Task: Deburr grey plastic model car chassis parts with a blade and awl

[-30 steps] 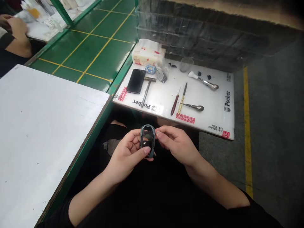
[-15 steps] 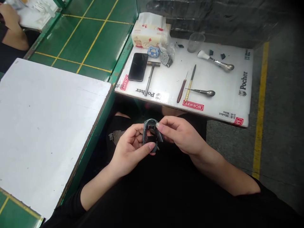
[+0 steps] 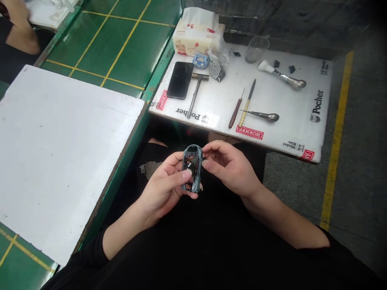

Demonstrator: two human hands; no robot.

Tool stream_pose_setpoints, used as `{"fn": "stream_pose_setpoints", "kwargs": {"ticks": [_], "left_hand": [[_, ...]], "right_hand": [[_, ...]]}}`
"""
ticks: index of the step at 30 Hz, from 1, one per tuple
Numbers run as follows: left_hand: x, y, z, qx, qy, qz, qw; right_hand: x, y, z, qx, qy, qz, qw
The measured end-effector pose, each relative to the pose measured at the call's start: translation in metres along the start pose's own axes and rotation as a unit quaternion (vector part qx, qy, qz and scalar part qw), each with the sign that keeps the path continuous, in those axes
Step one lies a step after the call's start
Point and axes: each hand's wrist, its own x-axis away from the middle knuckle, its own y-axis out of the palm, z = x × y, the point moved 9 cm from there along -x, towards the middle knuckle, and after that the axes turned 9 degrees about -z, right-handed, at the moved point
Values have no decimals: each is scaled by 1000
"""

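Over my lap, my left hand [image 3: 165, 183] grips a small grey-blue model car body [image 3: 198, 182], its thumb pressed across the dark middle and its fingers curled beneath. The body has open gaps with black parts inside. My right hand [image 3: 228, 167] is at the right side of the same body, thumb and forefinger bent against its edge near the far end. The other right fingers curl behind, partly hidden. Any small piece between the right fingertips is too hidden to make out.
On the white-topped bench ahead [image 3: 217, 108] are a phone [image 3: 179, 79], a T-shaped metal tool [image 3: 196, 96], a red-handled awl [image 3: 236, 109], a file [image 3: 248, 100], a metal-handled pick [image 3: 264, 116], a brush [image 3: 284, 75], a clear cup [image 3: 256, 49] and a tissue box [image 3: 193, 38]. A white board [image 3: 69, 153] lies left. Another person's arm [image 3: 22, 32] shows far left.
The model car body has turned in my left hand, and its left thumb moved up and left. A dark flap that stuck out at the right side no longer shows. The view shifted slightly.
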Motion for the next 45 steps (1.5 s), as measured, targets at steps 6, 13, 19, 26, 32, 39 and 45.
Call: {"fn": "stream_pose_setpoints", "kwargs": {"ticks": [6,13,19,26,32,39,45], "left_hand": [[0,2,-4,-3,-7,5,1000],[-1,2,-6,2,-7,2,1000],[-3,3,-10,12,-16,-10,1000],[-4,4,-7,-10,-3,-3,1000],[-4,3,-8,-21,-6,-21,1000],[0,5,-4,-188,12,-23,982],[1,-5,7,-346,53,27,936]], "right_hand": [[1,7,1,-3,-1,-16,1000],[1,7,0,-15,11,-19,1000],[4,8,2,-87,7,-36,996],[5,7,-2,-73,12,-35,997],[6,4,1,-46,-3,-25,999],[3,1,0,-73,-40,-36,996],[15,-13,-23,65,-119,10,991]]}}
